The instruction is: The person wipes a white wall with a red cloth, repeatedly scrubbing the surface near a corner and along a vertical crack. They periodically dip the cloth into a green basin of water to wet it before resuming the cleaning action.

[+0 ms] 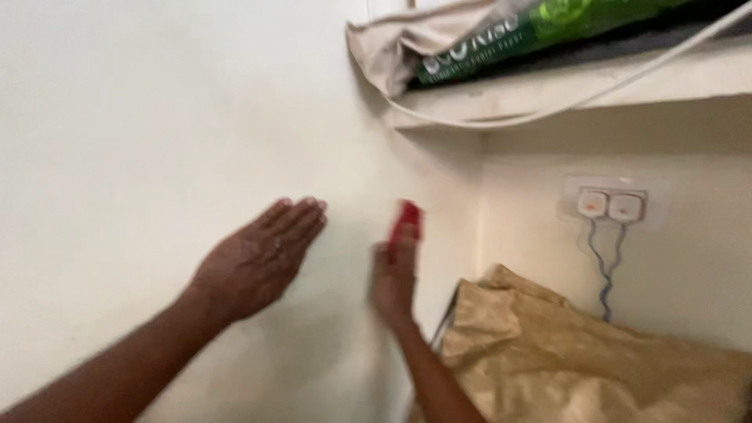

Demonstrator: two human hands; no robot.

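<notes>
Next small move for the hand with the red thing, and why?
Probably press the red object against the wall: the right hand holds it up close to the surface while the left hand lies open and flat beside it. Contact is too blurred to confirm.

Small red object (407, 223), blurred, upright against the wall, pinched at the right hand's (394, 276) fingertips, poking above them.

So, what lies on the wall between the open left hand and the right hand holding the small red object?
Nothing: in the head view, only bare cream wall separates the left hand from the right hand gripping the small red object.
</notes>
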